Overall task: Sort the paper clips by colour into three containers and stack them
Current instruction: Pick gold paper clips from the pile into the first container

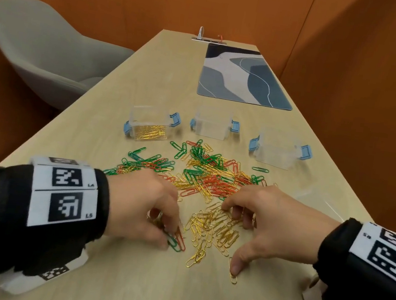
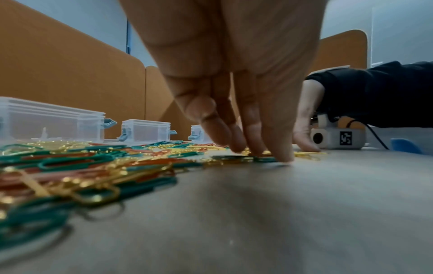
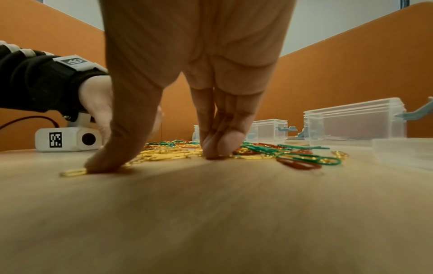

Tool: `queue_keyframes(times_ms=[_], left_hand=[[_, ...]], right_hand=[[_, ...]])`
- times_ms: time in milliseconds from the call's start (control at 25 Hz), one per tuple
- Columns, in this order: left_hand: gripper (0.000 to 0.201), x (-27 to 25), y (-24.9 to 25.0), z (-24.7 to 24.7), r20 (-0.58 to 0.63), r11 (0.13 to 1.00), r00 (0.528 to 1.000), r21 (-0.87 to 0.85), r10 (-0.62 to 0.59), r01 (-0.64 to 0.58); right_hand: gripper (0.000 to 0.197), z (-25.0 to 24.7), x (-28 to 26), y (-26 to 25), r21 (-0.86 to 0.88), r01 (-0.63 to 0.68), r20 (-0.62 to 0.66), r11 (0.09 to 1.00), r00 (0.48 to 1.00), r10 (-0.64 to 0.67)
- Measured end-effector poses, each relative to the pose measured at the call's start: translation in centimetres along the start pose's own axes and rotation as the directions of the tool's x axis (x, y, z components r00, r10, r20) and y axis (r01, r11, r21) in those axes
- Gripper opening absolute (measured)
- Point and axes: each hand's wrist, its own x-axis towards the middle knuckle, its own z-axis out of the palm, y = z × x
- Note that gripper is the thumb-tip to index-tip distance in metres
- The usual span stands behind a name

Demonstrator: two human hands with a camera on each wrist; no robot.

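Table [image 1: 104, 276]: pale wood, fills the lower and middle frame of the head view.
Chair [image 1: 41, 51]: grey shell, upper left, cut by the frame edge.
Desk mat [image 1: 241, 80]: blue-grey pattern, upper centre-right.
Left hand [image 1: 141, 208]: lower left, palm down, fingers bunched and bent, tips on a green clip [image 1: 172, 242] and a red clip [image 1: 181, 240]; whether it pinches them cannot be told.
Right hand [image 1: 265, 224]: lower right, arched over the table, thumb spread wide and pressing a lone gold clip [image 1: 233, 274], fingers together with tips on the gold heap [image 1: 211, 229].
Containers: three clear tubs with blue latches in a row across mid-frame; the left tub [image 1: 149, 123] holds gold clips, the middle tub [image 1: 211, 125] and right tub [image 1: 277, 149] look bare, blurred.
Mixed clips [image 1: 196, 172]: green, red and gold, scattered between tubs and hands.
Clear lid [image 1: 316, 198]: right of the clips, faint, hard to make out.
Hidden: left fingertips sit under the hand in the head view; the wrist views are blurred near the lens.
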Motion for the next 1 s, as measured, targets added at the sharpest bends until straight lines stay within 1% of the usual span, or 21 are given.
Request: queue_keyframes(times_ms=[80,160,240,320,400,440,520,720,800,880,960,1000], left_hand=[[0.036,-0.1,-0.4,0.4,0.045,0.999,0.999,-0.038,0.014,-0.012],[0.031,-0.5,-0.6,0.3,0.034,0.999,0.999,-0.036,-0.007,0.008],[0.022,-1.2,-0.7,0.1,0.014,1.000,1.000,-0.011,0.012,-0.012],[0.019,-1.6,-0.6,-0.4,-0.031,1.000,0.999,-0.009,-0.006,0.006],[0.022,-1.3,-0.2,-0.8,-0.079,1.000,0.997,0.014,-0.013,0.014],[0.024,-0.9,-0.1,-0.7,-0.080,1.000,0.997,0.028,0.007,-0.005],[0.024,-0.1,0.5,-0.5,-0.026,0.999,0.999,0.031,0.037,-0.036],[0.014,1.0,0.4,0.4,0.048,0.998,0.999,0.053,0.019,-0.022],[0.013,0.5,0.4,0.0,-0.004,0.997,0.998,0.044,0.067,-0.066],[0.017,-0.9,0.2,-0.5,-0.023,0.997,0.997,0.033,0.072,-0.071],[0.026,-1.9,-0.1,-1.1,-0.017,0.999,1.000,0.043,0.021,-0.020],[0.033,-2.0,0.0,-1.3,-0.027,0.998,0.999,0.052,-0.025,0.027]], right_hand=[[0.066,0.2,0.5,-0.2,0.030,0.013,-0.013,0.999,1.000,-0.012],[0.054,0.3,0.8,-0.4,0.046,0.040,-0.016,0.998,0.999,-0.039],[0.049,0.2,0.8,-0.4,0.059,0.046,-0.044,0.997,0.998,-0.044],[0.057,0.1,0.6,-0.3,0.085,0.035,-0.086,0.996,0.996,-0.028],[0.066,0.1,0.6,-0.4,0.067,0.042,-0.074,0.997,0.997,-0.037],[0.068,0.1,0.7,-0.5,0.047,0.050,-0.056,0.998,0.997,-0.048],[0.067,0.3,0.8,-0.6,0.029,0.067,-0.034,0.997,0.997,-0.066],[0.063,0.2,0.8,-0.6,0.024,0.060,-0.023,0.998,0.998,-0.059],[0.063,0.3,0.7,-0.6,0.031,0.052,-0.022,0.998,0.998,-0.052],[0.065,0.2,0.5,-0.6,0.032,0.030,-0.046,0.999,0.999,-0.028],[0.069,0.2,0.7,-0.7,-0.004,0.015,-0.042,1.000,0.999,-0.015],[0.070,0.2,0.8,-1.0,-0.018,0.012,-0.026,1.000,1.000,-0.012]])
